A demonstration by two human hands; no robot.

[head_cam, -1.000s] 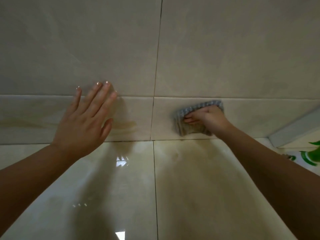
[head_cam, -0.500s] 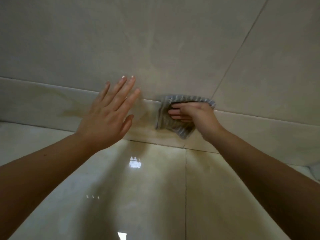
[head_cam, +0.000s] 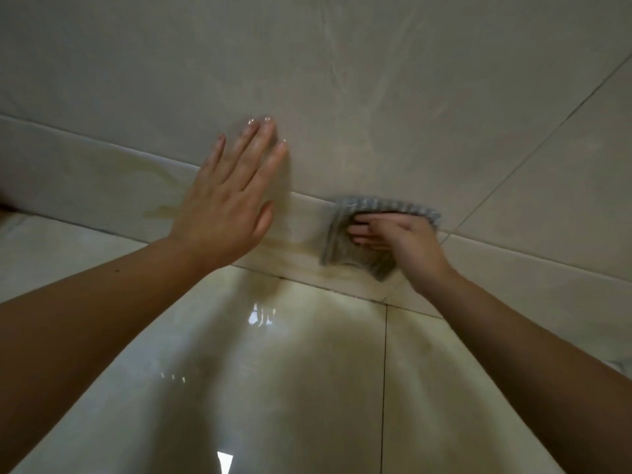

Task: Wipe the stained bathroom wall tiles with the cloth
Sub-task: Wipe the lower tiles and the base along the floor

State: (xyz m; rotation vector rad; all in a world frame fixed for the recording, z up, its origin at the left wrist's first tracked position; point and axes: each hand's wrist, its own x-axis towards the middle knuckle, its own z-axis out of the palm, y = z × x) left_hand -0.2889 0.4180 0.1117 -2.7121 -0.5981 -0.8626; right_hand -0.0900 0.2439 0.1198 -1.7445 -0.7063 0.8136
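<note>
Right of centre, grey cloth (head_cam: 355,251) lies on the narrow wall tile (head_cam: 513,268), our right hand (head_cam: 403,237) pressing it with straight fingers (head_cam: 364,230). Yellowish stain (head_cam: 301,265) runs leftward. Our left hand (head_cam: 222,206) rests flat on the wall, holding nothing.

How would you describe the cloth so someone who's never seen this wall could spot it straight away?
Find the narrow tile band crossing the beige wall. The cloth lies on that band, right of the left hand, pressed under the right hand. It is the only grey, ribbed thing in view.
</note>
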